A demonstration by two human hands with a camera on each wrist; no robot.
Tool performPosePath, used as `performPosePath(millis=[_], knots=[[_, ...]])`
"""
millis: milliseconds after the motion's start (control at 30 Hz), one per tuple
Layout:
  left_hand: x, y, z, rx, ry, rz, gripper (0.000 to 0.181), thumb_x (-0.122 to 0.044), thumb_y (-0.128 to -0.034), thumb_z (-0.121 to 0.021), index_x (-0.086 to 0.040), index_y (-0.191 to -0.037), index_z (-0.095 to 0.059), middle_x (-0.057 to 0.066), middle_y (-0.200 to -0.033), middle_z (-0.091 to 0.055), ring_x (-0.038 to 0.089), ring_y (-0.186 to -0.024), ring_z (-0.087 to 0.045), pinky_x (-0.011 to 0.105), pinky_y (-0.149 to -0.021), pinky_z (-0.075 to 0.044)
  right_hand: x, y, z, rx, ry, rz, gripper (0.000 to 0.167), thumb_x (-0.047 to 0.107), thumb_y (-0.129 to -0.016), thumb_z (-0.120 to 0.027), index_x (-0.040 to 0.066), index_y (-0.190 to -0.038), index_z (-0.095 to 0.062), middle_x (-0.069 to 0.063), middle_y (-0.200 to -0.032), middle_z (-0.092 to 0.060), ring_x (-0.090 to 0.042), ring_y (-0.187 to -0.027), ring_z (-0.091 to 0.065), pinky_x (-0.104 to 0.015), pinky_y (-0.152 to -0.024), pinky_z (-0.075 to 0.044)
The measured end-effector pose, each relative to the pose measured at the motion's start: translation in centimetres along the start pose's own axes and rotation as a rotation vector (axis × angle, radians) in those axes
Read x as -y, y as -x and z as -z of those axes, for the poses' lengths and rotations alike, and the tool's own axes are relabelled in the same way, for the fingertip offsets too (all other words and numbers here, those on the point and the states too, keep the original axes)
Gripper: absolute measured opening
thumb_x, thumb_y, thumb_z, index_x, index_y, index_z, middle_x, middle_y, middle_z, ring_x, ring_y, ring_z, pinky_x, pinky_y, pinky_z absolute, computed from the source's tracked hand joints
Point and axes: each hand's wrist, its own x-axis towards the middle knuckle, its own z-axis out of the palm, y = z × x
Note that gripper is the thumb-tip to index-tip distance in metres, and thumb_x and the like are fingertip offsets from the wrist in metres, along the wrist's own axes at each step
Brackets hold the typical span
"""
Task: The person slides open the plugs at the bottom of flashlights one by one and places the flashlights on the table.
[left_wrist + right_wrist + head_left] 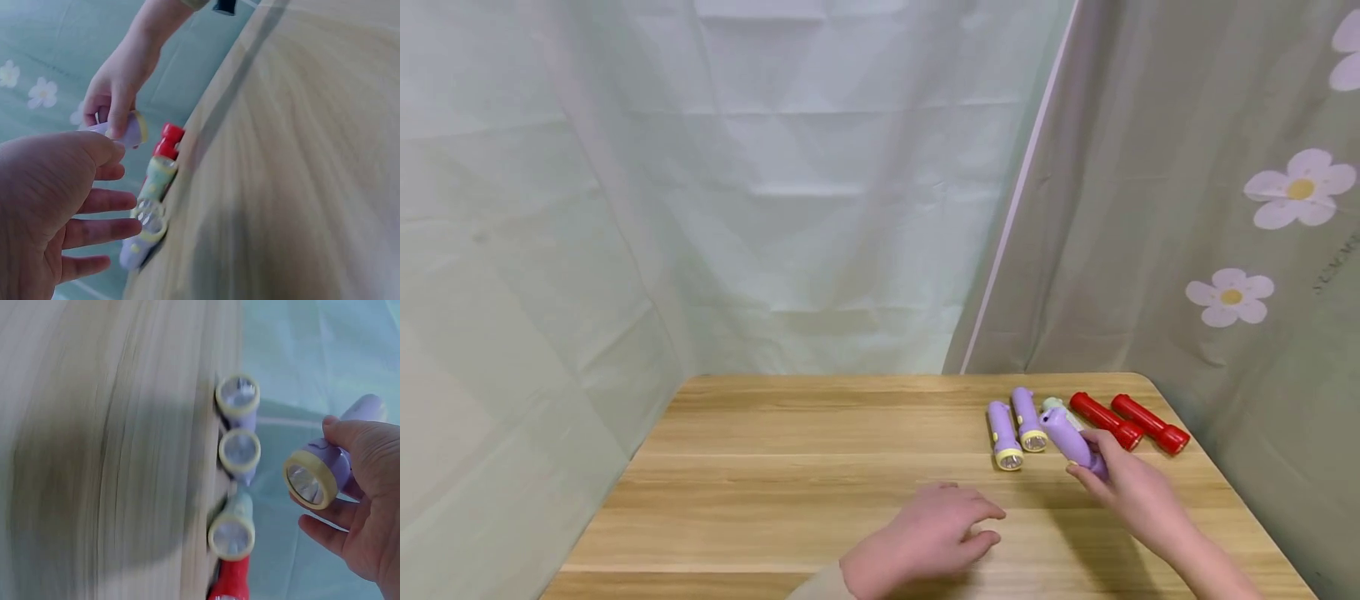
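My right hand (1138, 496) grips a purple flashlight (1066, 435) between thumb and fingers, held above the wooden table. Its yellow-rimmed lens (306, 486) shows in the right wrist view. My left hand (936, 529) hovers over the table's near middle, fingers apart and holding nothing. Two purple flashlights, one nearer (1004, 433) and one farther (1027, 417), lie side by side left of the held one. Behind the held flashlight is a pale green flashlight (232, 531), partly hidden in the head view.
To the right lie two red flashlights, one inner (1101, 415) and one near the table's right edge (1146, 421). The wooden table (760, 475) reaches back to a pale curtain (820, 208). A grey curtain with flowers (1120, 208) hangs at the right.
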Motion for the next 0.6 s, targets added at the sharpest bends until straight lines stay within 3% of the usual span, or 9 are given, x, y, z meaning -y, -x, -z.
performPosePath(millis=[200, 367, 600], knots=[[2.2, 1.6, 0.9, -0.093, 0.079, 0.066, 0.031, -0.036, -0.1039, -0.059, -0.022, -0.129, -0.069, -0.012, -0.124, -0.069, 0.005, -0.115, -0.063, 0.031, -0.1, -0.049, 2.1, -0.9, -2.0, -0.019, -0.042, 0.032, 0.055, 0.023, -0.089, -0.082, 0.007, -0.136, -0.058, -0.011, -0.106, -0.072, -0.019, -0.082, -0.064, -0.042, -0.064, -0.051], [3.5, 2.9, 1.6, -0.145, 0.172, 0.174, 0.031, -0.033, -0.1032, -0.061, -0.021, -0.131, -0.068, -0.009, -0.125, -0.07, 0.008, -0.109, -0.067, 0.03, -0.091, -0.054, 3.4, -1.4, -3.3, -0.046, -0.07, 0.059, 0.057, 0.019, -0.089, -0.081, 0.007, -0.14, -0.059, -0.011, -0.117, -0.072, -0.023, -0.094, -0.067, -0.048, -0.074, -0.054], [4.8, 4.3, 2.2, -0.269, 0.282, 0.317, 0.036, -0.029, -0.1028, -0.062, -0.018, -0.137, -0.064, -0.006, -0.123, -0.071, 0.01, -0.104, -0.068, 0.032, -0.082, -0.055, 4.8, -2.0, -4.9, -0.104, -0.092, 0.082, 0.052, 0.018, -0.084, -0.086, 0.01, -0.13, -0.064, -0.008, -0.106, -0.072, -0.018, -0.082, -0.062, -0.041, -0.066, -0.05]])
